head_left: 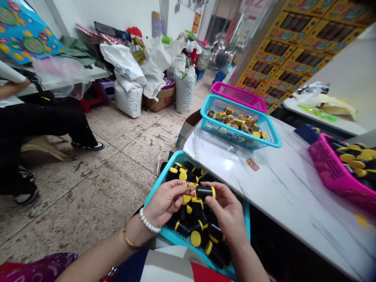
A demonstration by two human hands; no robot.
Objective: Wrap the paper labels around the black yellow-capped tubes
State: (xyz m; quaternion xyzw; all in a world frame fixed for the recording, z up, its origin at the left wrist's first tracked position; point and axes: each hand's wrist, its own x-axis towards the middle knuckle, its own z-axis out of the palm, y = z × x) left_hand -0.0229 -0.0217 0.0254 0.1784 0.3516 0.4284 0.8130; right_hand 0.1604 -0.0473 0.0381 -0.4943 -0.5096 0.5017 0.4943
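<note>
My left hand point(166, 199) pinches a small printed label point(190, 188) against a black cylinder with a yellow cap point(205, 192), which my right hand point(226, 211) grips by its capped end. Below both hands, a teal plastic basket point(167, 172) holds several loose black cylinders with yellow caps. Another teal basket point(235, 139) on the marble table point(282, 184) holds several smaller yellow-and-black pieces. A pearl bracelet and a gold bangle circle my left wrist.
A magenta basket point(331, 168) of black-and-yellow pieces sits at the table's right, and another point(237, 94) stands behind the teal one. A seated co-worker's black trousers point(44, 121) show at left. Stuffed white sacks point(127, 98) line the far wall beside printed yellow cartons point(293, 58).
</note>
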